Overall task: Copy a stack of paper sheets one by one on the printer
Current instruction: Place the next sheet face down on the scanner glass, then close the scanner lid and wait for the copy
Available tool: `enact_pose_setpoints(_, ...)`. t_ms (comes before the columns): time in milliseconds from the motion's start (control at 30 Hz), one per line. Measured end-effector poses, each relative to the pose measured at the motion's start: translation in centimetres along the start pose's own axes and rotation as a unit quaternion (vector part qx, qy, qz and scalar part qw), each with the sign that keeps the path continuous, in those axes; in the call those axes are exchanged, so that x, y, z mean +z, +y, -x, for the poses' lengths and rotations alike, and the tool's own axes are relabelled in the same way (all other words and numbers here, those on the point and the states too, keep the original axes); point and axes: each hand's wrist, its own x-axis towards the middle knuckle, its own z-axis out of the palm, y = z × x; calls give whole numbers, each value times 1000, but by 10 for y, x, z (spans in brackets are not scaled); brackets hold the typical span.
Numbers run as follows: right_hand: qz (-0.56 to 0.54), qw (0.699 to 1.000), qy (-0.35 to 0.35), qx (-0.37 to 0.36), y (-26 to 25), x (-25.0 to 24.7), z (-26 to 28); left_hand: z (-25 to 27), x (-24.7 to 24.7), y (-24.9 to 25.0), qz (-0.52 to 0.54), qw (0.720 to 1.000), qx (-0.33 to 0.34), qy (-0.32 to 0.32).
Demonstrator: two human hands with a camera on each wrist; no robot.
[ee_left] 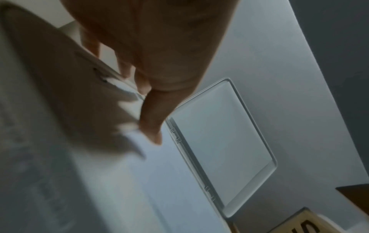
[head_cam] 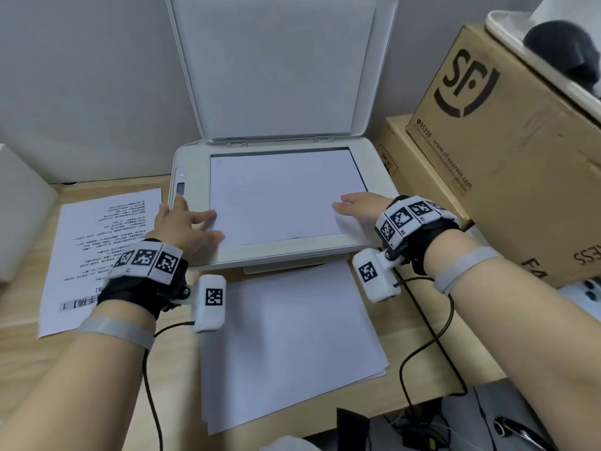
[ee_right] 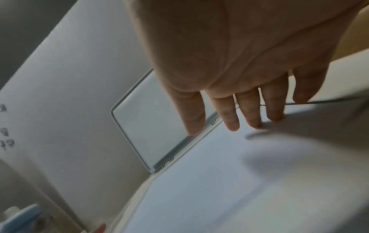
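Observation:
A white flatbed printer (head_cam: 192, 187) stands on the desk with its lid (head_cam: 279, 66) raised upright. One blank-side-up sheet (head_cam: 279, 193) lies on the scanner glass. My left hand (head_cam: 182, 222) rests at the sheet's near left corner, fingers spread and straight, fingertips (ee_left: 155, 138) touching the paper. At the near right corner my right hand (head_cam: 361, 206) lies flat, its fingertips (ee_right: 255, 123) on the sheet. A stack of blank-faced sheets (head_cam: 286, 340) lies in front of the printer. A printed sheet (head_cam: 100, 242) lies to the left.
Cardboard boxes (head_cam: 507, 131) stand stacked right of the printer, close to my right wrist. A white box (head_cam: 19, 206) is at the far left. The grey wall (head_cam: 81, 76) is behind. Cables (head_cam: 422, 353) run over the desk's near right edge.

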Motion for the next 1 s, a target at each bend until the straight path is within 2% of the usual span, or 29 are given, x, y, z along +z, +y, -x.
enact_pose_setpoints(67,-53,998,31,-15,-8,-20,1,0,-14,9,85,995,-7,54)
enact_pose_setpoints(133,-139,988,60,-28,-16,-37,-3,-4,-27,21,181,977,1,116)
enact_pose_setpoints(233,-329,939,93,-32,-26,-63,-15,-24,-46,41,330,930,28,158)
enact_pose_setpoints(300,-413,901,131,-26,-31,-81,-25,-42,-57,61,403,897,35,176)
enact_pose_setpoints(400,-478,856,197,-13,-35,-107,-48,-69,-69,92,460,862,42,210)
enact_pose_setpoints(600,-563,777,282,6,-28,-141,-89,-120,-88,115,482,839,17,250)
enact_pose_setpoints(667,-573,769,284,16,-31,-147,-99,-131,-91,117,489,835,12,252)
enact_pose_setpoints(800,-562,783,267,18,-38,-151,-108,-146,-90,119,508,824,14,250)
enact_pose_setpoints(933,-546,788,284,19,-37,-142,-106,-146,-87,117,509,818,19,267)
enact_pose_setpoints(1000,-547,781,299,13,-35,-136,-96,-139,-87,115,506,814,35,283)
